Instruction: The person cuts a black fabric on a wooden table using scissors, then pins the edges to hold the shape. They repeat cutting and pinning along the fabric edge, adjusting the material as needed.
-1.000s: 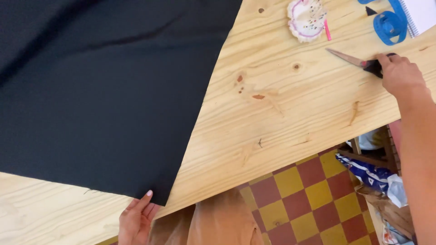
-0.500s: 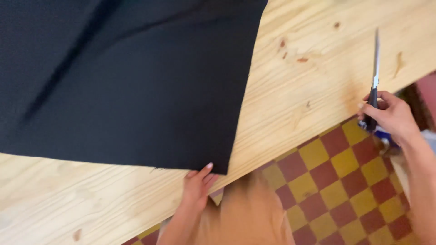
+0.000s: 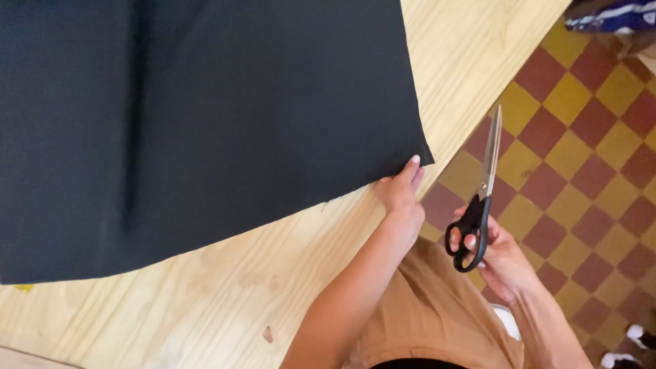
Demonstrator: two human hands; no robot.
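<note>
Left hand [image 3: 400, 191] extended forward from lower centre, fingertips pinching the near right corner of the black fabric [image 3: 205, 116] at the edge of the desk [image 3: 225, 307]. Right hand [image 3: 502, 260] held off the desk, above the checkered floor [image 3: 581, 150], fingers through the black loops of the scissors [image 3: 482, 198], closed around them. Scissors upright in view, long axis near vertical, tips pointing away from the body, blades together. Fabric flat, matte, one lengthwise crease at left, covering most of the pale wooden desk.
</note>
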